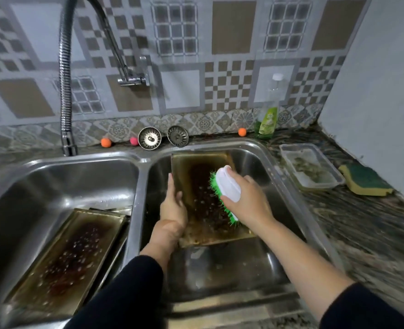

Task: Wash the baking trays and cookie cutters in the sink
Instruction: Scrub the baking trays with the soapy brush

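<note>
1. Baking tray [203, 200] under work: stands tilted in the right basin [220, 276] of the double sink, far end leaning on the back wall, near end low; centre carries a dark burnt patch with wet spots

2. Scrub brush [227, 189], white back and green bristles: bristles bear on the tray's stained face toward its 3 o'clock edge

3. Right hand [246, 200]: fingers curled over the brush back, gripping it firmly

4. Left hand [172, 207]: clasps the tray's 9 o'clock edge, thumb on the face, steadying it

5. Second tray [63, 257]: lies in the left basin [61, 181] at 9 o'clock of the work, equally stained; another edge appears to show beneath it, count uncertain

6. Cookie cutters: none identified in view

7. Surroundings: faucet hose [64, 91] hangs over the left basin, no water seen running; two strainers [149, 138] at 12 o'clock on the ledge; detergent bottle [267, 117] at 1 o'clock; plastic container [311, 166] and sponge [364, 180] at 3 o'clock on the counter

8. Step judged: scrubbing of the first tray, early in the task

9. Next move judged: firm strokes across the burnt centre with the left grip kept tight against slipping, then a rinse; the hose sits over the other basin
</note>
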`<control>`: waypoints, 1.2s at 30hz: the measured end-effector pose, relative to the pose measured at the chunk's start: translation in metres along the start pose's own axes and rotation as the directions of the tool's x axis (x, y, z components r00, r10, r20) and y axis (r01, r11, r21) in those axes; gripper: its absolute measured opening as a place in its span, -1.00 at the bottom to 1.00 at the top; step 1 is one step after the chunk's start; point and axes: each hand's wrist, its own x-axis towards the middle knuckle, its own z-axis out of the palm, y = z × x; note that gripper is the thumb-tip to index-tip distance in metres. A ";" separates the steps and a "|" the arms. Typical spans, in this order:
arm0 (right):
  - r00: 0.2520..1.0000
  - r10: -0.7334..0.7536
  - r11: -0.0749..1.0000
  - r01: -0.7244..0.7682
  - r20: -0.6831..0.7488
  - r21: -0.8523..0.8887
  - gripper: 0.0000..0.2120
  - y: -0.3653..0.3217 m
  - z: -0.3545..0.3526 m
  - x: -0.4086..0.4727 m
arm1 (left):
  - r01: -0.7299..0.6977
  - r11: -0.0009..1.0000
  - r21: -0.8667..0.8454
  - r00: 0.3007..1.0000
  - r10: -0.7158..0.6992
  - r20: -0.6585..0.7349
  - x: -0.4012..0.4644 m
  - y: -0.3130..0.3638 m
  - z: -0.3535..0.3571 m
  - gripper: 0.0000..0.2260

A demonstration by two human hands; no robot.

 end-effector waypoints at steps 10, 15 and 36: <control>0.959 -0.096 0.993 0.074 -0.265 -0.091 -0.35 -0.049 -0.033 0.021 | -0.420 0.890 -0.178 0.905 0.398 -0.149 0.001 0.046 -0.038 -0.49; 0.946 -0.061 0.997 0.040 -0.319 -0.073 -0.37 -0.063 -0.059 0.075 | -0.494 0.845 -0.206 0.864 0.451 -0.223 0.002 0.056 -0.035 -0.51; 0.942 -0.278 0.956 0.290 -0.191 0.043 -0.34 -0.061 0.009 -0.030 | -0.432 0.874 -0.221 0.892 0.379 -0.245 0.012 0.058 -0.040 -0.49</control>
